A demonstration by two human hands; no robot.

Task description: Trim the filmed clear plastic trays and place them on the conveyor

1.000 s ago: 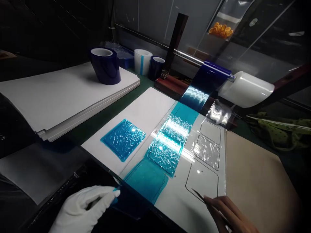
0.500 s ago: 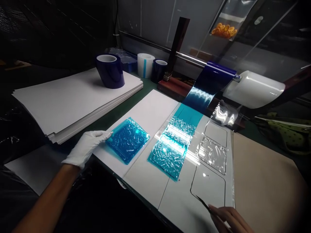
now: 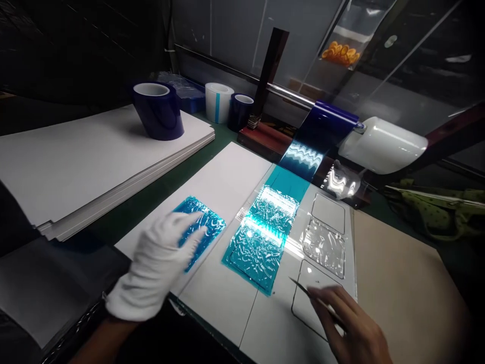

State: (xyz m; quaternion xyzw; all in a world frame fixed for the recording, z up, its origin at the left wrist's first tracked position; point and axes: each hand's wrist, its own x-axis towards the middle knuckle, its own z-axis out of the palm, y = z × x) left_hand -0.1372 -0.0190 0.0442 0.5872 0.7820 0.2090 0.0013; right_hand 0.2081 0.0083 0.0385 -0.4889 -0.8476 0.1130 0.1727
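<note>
My left hand [image 3: 159, 265], in a white glove, lies flat with its fingers spread over the near corner of a loose blue film square [image 3: 202, 228] on a white sheet [image 3: 227, 177]. My bare right hand [image 3: 350, 328] pinches thin tweezers [image 3: 303, 289], whose tip points at the white board [image 3: 273, 323] near the blue film strip [image 3: 261, 237]. That strip runs from a dark blue roll [image 3: 324, 126] on a rod. A clear wrinkled film piece [image 3: 324, 241] sits in a row of rounded cut-outs.
A stack of white sheets [image 3: 76, 156] fills the left, with a dark blue tape roll [image 3: 157, 111] on it. More rolls [image 3: 227, 103] stand behind. A white roll [image 3: 382, 144] hangs at the right. A tan board [image 3: 401, 283] lies at right.
My left hand let go of the strip's cut end, moved to the loose blue square and now lies over it. My right hand with the tweezers moved up and left.
</note>
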